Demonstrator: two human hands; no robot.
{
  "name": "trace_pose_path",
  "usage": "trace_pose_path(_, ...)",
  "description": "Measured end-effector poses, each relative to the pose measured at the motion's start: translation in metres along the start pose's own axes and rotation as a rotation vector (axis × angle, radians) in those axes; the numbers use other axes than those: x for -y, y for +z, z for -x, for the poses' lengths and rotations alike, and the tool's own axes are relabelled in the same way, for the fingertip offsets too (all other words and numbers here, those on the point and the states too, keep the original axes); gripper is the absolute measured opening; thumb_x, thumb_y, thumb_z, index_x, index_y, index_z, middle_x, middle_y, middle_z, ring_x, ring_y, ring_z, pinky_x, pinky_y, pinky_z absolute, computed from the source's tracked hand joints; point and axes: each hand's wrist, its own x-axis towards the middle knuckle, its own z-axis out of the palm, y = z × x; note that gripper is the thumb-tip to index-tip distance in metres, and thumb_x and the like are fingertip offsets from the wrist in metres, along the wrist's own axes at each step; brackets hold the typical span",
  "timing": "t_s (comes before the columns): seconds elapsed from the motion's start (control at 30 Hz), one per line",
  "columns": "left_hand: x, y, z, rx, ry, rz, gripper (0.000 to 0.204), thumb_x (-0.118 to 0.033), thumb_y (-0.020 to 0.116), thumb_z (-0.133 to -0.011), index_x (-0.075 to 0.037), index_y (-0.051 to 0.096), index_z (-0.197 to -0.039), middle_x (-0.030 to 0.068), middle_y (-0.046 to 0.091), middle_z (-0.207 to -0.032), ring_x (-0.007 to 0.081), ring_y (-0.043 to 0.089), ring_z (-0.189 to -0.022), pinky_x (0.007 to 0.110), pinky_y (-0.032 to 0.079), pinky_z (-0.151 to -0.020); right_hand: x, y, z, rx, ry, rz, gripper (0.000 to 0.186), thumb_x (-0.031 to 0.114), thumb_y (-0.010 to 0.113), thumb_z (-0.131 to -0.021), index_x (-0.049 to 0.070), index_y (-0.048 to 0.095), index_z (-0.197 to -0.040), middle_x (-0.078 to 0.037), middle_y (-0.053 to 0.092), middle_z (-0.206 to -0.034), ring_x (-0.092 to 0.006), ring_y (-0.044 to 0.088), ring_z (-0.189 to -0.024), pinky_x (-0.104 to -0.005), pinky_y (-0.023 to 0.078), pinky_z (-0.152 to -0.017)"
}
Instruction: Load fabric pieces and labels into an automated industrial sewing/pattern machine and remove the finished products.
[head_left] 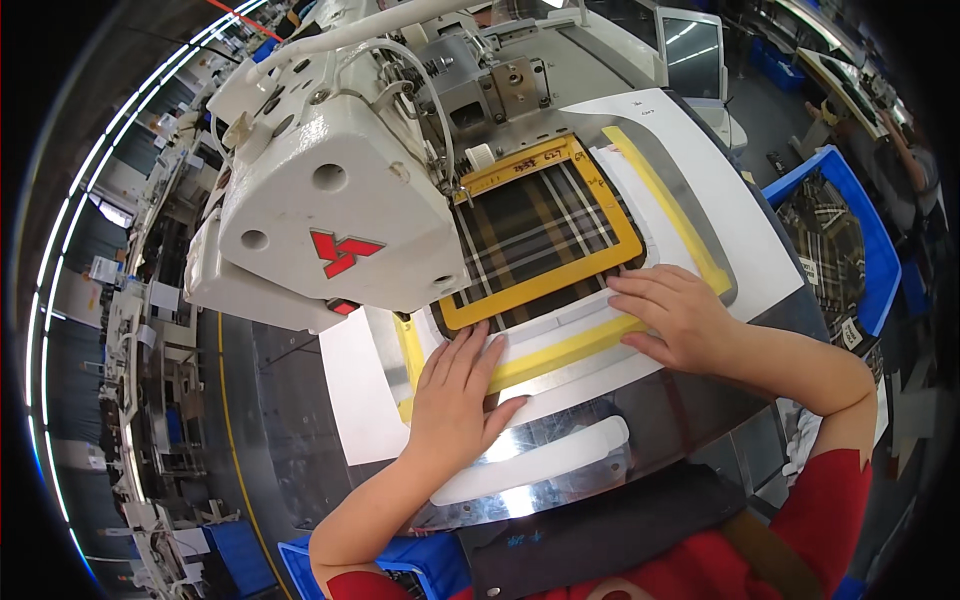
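Observation:
A piece of dark plaid fabric [535, 225] lies under a yellow frame [540, 295] beside the head of a white sewing machine [330, 200]. My left hand [452, 402] is spread flat, its fingertips at the frame's near left corner and the fabric's edge. Over at the near right corner, my right hand [682, 318] rests with fingers stretched out on the fabric edge and the white layer. Neither hand grips anything. Beneath the fabric is a metal plate with yellow strips [565, 368] along its sides, lying on white paper [370, 385].
A polished metal plate [590, 482] with a white strip [535, 462] sits nearest me. To the right, a blue bin [880, 250] holds more plaid pieces [825, 240]. Another blue bin [435, 562] is low on the left. A screen [692, 58] stands at the back.

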Motion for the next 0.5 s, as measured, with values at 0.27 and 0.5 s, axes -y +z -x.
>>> trace_pose_path(0.27,0.0019,-0.0005,0.0022,0.034,-0.012,0.058,0.055,-0.03,0.069,-0.079,-0.006,0.055,-0.126,0.0132,0.053,-0.135,0.0326,0.05,-0.122,0.044,0.036,-0.103,0.0002,-0.001,-0.0007,0.015,0.061,-0.049,0.039,0.026,0.07,-0.082,0.001,0.063,-0.111,-0.015,0.062,-0.12,-0.03,0.058,-0.113,-0.043,0.042,-0.1)
trace_pose_path(0.5,0.0024,-0.0003,0.0005,0.014,-0.022,0.007,0.052,-0.03,0.071,-0.078,-0.006,0.057,-0.122,0.0127,0.056,-0.131,0.032,0.052,-0.12,0.044,0.037,-0.102,0.0015,0.0031,0.0009,0.008,0.054,0.037,0.042,0.033,0.067,-0.085,-0.001,0.064,-0.11,-0.017,0.063,-0.119,-0.0304,0.06,-0.113,-0.0433,0.042,-0.102)
